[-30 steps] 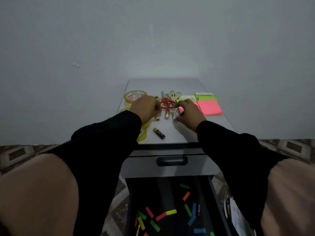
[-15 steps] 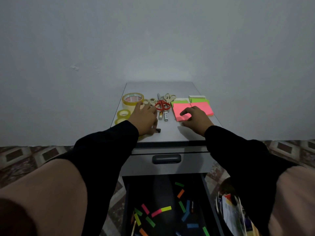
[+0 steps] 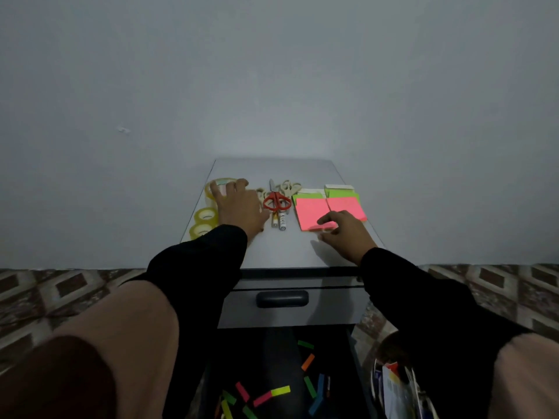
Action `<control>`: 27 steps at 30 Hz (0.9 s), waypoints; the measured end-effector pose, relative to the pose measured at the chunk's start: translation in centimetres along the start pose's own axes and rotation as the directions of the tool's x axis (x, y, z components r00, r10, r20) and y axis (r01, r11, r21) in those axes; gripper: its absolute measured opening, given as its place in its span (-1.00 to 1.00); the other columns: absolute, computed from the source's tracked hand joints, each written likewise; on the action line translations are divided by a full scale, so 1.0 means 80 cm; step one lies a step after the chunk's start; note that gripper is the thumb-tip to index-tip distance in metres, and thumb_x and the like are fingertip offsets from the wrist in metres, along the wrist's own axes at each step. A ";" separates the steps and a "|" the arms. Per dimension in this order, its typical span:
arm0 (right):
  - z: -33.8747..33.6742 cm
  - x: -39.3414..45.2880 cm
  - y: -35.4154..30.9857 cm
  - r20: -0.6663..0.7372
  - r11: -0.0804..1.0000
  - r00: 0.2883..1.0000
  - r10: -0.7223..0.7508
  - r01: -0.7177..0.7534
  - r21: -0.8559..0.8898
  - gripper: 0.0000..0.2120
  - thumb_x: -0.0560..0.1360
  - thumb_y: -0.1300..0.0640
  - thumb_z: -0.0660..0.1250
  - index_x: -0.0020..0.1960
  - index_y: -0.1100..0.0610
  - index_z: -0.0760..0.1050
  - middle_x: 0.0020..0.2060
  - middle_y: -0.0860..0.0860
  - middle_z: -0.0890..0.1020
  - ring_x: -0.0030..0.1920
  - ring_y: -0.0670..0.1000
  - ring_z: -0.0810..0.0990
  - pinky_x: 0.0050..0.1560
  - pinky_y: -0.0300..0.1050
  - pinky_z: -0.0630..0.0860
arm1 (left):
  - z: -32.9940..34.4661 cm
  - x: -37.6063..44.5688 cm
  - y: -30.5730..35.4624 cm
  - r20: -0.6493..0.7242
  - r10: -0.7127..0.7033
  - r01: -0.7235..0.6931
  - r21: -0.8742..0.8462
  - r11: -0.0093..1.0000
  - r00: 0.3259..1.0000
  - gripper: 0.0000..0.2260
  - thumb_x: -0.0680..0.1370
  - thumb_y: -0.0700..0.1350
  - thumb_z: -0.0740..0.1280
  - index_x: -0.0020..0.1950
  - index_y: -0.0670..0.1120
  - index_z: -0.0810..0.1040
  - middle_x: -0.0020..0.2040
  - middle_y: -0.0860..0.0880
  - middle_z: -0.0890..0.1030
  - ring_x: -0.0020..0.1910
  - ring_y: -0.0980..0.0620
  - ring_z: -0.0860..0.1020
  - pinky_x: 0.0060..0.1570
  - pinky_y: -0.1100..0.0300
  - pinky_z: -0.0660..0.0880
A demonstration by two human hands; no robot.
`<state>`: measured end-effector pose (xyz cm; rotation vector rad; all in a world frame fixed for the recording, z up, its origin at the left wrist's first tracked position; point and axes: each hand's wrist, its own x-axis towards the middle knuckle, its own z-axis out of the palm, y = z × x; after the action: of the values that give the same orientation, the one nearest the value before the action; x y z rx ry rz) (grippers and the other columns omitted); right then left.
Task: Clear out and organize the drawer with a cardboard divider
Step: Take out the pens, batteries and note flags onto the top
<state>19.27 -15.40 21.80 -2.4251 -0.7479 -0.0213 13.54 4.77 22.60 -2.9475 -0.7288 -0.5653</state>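
Observation:
On the grey cabinet top (image 3: 287,252) my left hand (image 3: 239,207) reaches to the back left, thumb and fingers spread round the large tape roll (image 3: 218,186). My right hand (image 3: 344,231) lies with relaxed fingers, the index tip touching the near corner of a pink sticky-note pad (image 3: 311,213). Between the hands lie red scissors (image 3: 276,201), beige scissors (image 3: 290,187) and a marker (image 3: 282,220). Below, the open dark drawer (image 3: 272,358) holds several loose coloured paper strips (image 3: 279,391). No cardboard divider is in view.
Two small tape rolls (image 3: 206,214) sit at the cabinet's left edge. A second pink pad (image 3: 348,207) and green pads (image 3: 343,193) lie at the right. The upper drawer with its dark handle (image 3: 282,298) is closed. A wire basket of items (image 3: 399,388) stands at the lower right.
My left hand moved from the near front of the cabinet top back to the large tape roll. My right hand slid back to the pink pad's near corner.

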 end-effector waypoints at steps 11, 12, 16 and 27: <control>0.001 -0.064 -0.038 0.061 0.991 0.996 -0.066 0.058 0.119 -0.88 0.47 0.24 0.34 -0.01 0.10 0.55 -0.10 0.01 0.59 -0.11 -0.01 0.52 -0.07 -0.22 0.39 | -0.036 -0.118 -0.032 -0.141 0.205 -0.246 -0.425 0.871 0.969 -0.86 0.47 -0.02 0.36 -0.07 -0.06 0.48 -0.08 0.01 0.56 -0.03 -0.03 0.50 0.02 0.05 0.38; 0.002 -0.073 -0.040 0.075 0.993 0.995 -0.071 0.064 0.096 -0.88 0.47 0.24 0.33 0.00 0.12 0.56 -0.10 0.02 0.58 -0.11 -0.01 0.52 -0.06 -0.22 0.40 | -0.038 -0.131 -0.034 -0.138 0.223 -0.261 -0.451 0.854 0.965 -0.85 0.47 -0.04 0.37 -0.05 -0.07 0.49 -0.08 0.02 0.56 -0.05 -0.01 0.50 -0.01 0.06 0.41; 0.015 -0.117 -0.038 0.197 0.996 0.979 -0.049 0.034 0.080 -0.86 0.48 0.28 0.31 0.02 0.20 0.57 -0.22 0.00 0.58 -0.21 -0.05 0.54 -0.09 -0.17 0.45 | -0.033 -0.193 -0.045 -0.084 0.286 -0.286 -0.529 0.799 0.955 -0.86 0.46 -0.11 0.40 -0.04 -0.12 0.52 -0.13 0.03 0.50 -0.12 0.07 0.45 -0.13 0.19 0.37; 0.110 -0.218 0.034 0.472 0.994 0.877 0.088 -0.047 -0.097 -0.79 0.44 0.29 0.37 0.08 0.24 0.57 0.03 0.09 0.64 0.00 -0.02 0.57 -0.16 -0.32 0.39 | 0.085 -0.333 -0.064 0.406 0.340 -0.119 -0.480 0.869 0.848 -0.77 0.47 -0.09 0.40 0.08 -0.12 0.53 0.05 -0.09 0.57 0.04 -0.06 0.54 0.01 0.16 0.43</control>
<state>4.66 -21.30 9.94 -2.5617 -0.8841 0.6063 -8.41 -1.51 6.49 -3.5855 -0.2536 0.0541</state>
